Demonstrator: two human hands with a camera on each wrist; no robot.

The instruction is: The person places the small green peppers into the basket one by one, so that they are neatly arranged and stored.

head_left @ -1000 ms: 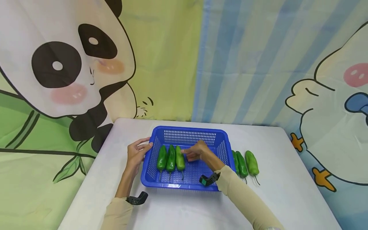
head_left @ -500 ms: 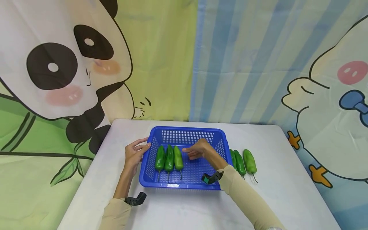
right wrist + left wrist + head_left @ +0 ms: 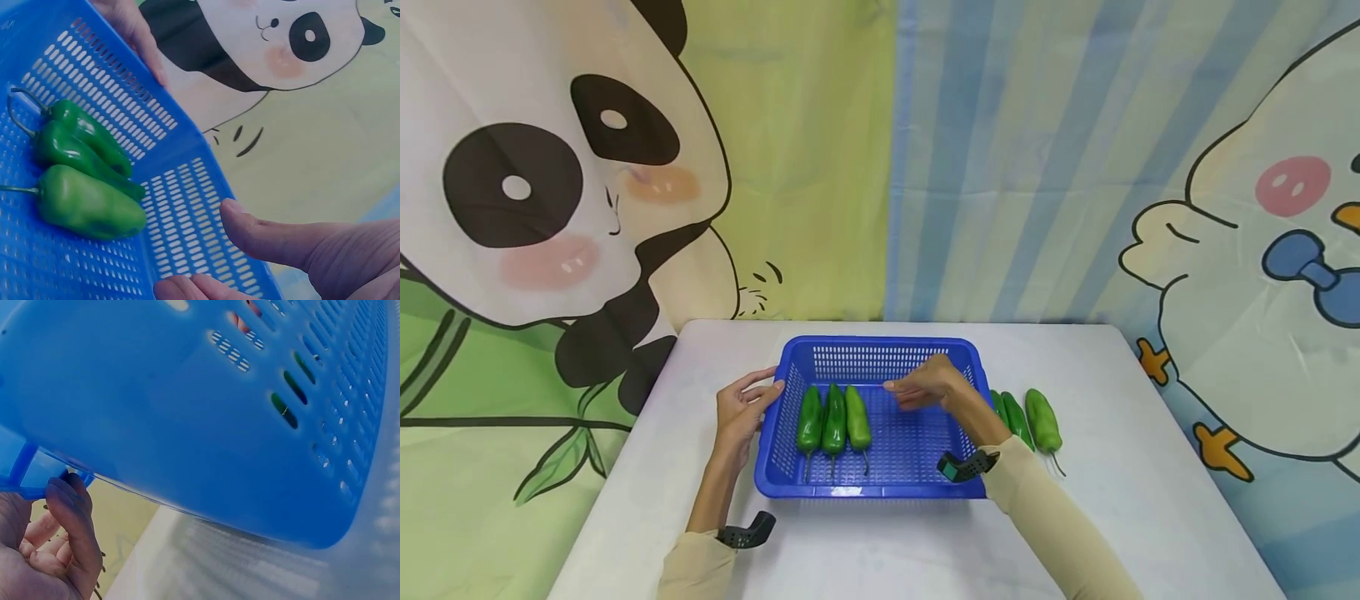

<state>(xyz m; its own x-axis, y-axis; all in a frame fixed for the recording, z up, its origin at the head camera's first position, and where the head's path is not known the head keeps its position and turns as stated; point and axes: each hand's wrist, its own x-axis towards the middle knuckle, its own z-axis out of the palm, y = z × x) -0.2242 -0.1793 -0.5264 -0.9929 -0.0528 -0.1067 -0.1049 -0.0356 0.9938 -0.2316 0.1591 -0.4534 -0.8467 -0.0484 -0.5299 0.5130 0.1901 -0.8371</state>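
A blue plastic basket (image 3: 917,492) holds three green peppers, side by side with stems toward me. Two are dark, the left pepper (image 3: 810,423) and the middle pepper (image 3: 834,423); the lighter pepper (image 3: 857,421) lies right of them. On the basket's left rim my left hand (image 3: 739,412) keeps its grip, with thumb and fingers at the edge in the left wrist view. My right hand (image 3: 932,383) hovers over the basket, right of the lighter pepper. In the right wrist view its thumb (image 3: 269,240) stands apart from the fingers, and nothing lies between them.
Outside the basket's right side lie a light green pepper (image 3: 1042,422), a dark green pepper (image 3: 1017,421) and another pepper (image 3: 997,404) partly hidden by the basket. The white table (image 3: 1150,500) ends at a printed curtain (image 3: 805,167) behind.
My right hand has moved right, away from the lighter pepper, which stays in the basket. The left hand keeps its place on the rim. The head view has shifted slightly.
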